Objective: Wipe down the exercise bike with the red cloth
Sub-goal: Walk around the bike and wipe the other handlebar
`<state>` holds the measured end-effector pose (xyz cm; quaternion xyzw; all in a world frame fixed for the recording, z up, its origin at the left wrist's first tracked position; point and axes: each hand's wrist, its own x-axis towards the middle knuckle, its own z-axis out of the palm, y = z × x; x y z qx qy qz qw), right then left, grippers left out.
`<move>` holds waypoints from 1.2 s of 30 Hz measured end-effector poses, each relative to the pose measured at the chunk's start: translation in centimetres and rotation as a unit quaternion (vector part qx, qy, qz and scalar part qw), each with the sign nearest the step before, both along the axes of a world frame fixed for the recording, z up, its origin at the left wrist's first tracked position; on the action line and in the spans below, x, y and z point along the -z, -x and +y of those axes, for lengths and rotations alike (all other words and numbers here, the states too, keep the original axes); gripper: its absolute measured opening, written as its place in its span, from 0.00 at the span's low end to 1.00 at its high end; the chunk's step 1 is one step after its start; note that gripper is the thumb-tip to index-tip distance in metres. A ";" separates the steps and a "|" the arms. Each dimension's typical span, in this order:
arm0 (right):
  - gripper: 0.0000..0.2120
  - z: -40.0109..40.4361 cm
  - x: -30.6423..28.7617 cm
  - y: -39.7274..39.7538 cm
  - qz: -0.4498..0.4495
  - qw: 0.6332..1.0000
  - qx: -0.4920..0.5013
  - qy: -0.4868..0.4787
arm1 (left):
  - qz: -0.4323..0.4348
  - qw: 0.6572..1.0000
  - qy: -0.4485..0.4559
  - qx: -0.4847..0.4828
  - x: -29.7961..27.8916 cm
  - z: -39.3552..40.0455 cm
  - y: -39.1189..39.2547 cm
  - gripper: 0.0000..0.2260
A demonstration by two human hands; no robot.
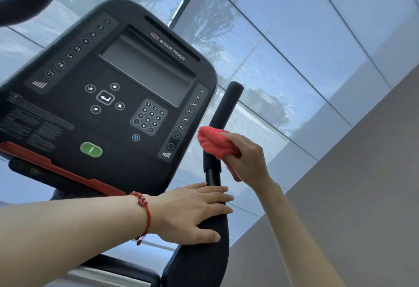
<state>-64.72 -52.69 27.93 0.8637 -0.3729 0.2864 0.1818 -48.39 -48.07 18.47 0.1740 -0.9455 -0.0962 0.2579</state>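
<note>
Right hand point(247, 162) squeezes the red cloth point(216, 142) on the handlebar point(223, 107), left hand point(195, 211) rests flat below; the screen panel point(108, 96) beside them likely still needs wiping.

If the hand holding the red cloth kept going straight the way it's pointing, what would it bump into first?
The right hand already presses the red cloth against the black handlebar post. Past that, probably the console's right edge, though depth is unclear.

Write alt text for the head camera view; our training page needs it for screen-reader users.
A person's right hand presses a bunched red cloth against the black right handlebar of an exercise bike, while the left hand rests flat lower on the same bar. The dark console fills the left, windows behind.
</note>
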 end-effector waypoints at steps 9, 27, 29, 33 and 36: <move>0.14 -0.1 -4.2 -0.3 -0.063 0.995 0.039 0.069 | -0.012 1.000 0.003 0.000 -0.1 0.0 0.0 0.29; 0.14 -1.1 -5.4 -1.4 -0.019 0.997 0.037 0.071 | -0.004 1.000 0.003 0.000 0.0 -0.1 0.0 0.27; 0.15 -1.9 -6.3 -2.0 -0.013 0.990 0.030 0.135 | 0.000 1.000 0.002 0.003 0.0 -0.1 0.0 0.27; 0.14 -4.0 -5.5 -2.0 0.033 0.984 0.046 0.171 | 0.000 1.000 0.001 0.009 -0.1 -0.1 -0.1 0.27; 0.14 -3.6 -4.7 -1.3 0.040 0.987 0.038 0.148 | 0.002 1.000 0.003 0.007 -0.2 -0.1 0.0 0.27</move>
